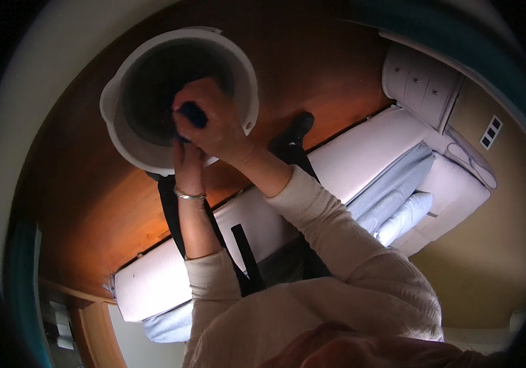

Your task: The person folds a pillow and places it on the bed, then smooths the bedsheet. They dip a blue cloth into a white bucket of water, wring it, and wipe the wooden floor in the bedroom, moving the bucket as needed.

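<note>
A round white plastic bucket (141, 161), dark inside, stands on the wooden floor before me. Over its near side, my right hand (212, 119) is closed around a dark blue cloth (192, 114), which shows in the ring of its curled fingers. My left hand (190, 168), with a silver bracelet at the wrist, is just below and touches the cloth's lower part; its fingertips are partly hidden, though they look closed on it. Whether the bucket holds water is too dark to tell.
Behind and beneath me runs a light upholstered sofa (364, 147) with grey-blue cushions (405, 218). My black shoe (302, 126) rests on the reddish-brown wooden floor (106, 211) right of the bucket. A wall plate with sockets or switches (491, 132) is at the far right.
</note>
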`<state>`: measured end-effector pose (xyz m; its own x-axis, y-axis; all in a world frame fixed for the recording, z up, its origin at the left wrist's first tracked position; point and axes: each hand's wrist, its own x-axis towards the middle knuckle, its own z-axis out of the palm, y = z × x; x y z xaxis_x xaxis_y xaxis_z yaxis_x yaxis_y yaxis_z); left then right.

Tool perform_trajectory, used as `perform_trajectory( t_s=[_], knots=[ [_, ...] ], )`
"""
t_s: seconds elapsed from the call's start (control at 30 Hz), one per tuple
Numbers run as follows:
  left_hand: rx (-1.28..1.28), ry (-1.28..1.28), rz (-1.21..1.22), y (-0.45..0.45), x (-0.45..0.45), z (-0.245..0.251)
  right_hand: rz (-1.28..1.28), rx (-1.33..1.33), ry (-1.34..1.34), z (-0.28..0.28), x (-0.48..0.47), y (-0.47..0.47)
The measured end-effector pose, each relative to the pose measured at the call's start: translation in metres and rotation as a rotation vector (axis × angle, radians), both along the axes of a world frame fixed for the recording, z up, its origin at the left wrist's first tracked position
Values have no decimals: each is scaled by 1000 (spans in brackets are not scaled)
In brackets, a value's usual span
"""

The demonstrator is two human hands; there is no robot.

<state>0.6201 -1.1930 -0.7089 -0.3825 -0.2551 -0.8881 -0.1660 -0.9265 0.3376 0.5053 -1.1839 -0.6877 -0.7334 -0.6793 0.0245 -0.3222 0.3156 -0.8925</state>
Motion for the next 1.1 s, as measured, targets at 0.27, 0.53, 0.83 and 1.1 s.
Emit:
perform_trajectory(
  t_s=[0.27,0.53,0.83,1.1],
  knots=[
    [177,554,697,2,-2,3,152,33,-47,22,27,17],
    [-855,-129,153,6,-7,6,-497,-30,-593,9,51,30],
    [-1328,29,-300,0,-24,21,-445,183,-1424,-54,30,49],
    [-1378,175,-402,-10,-28,32,-143,334,-1966,-61,-1,40]
  ],
)
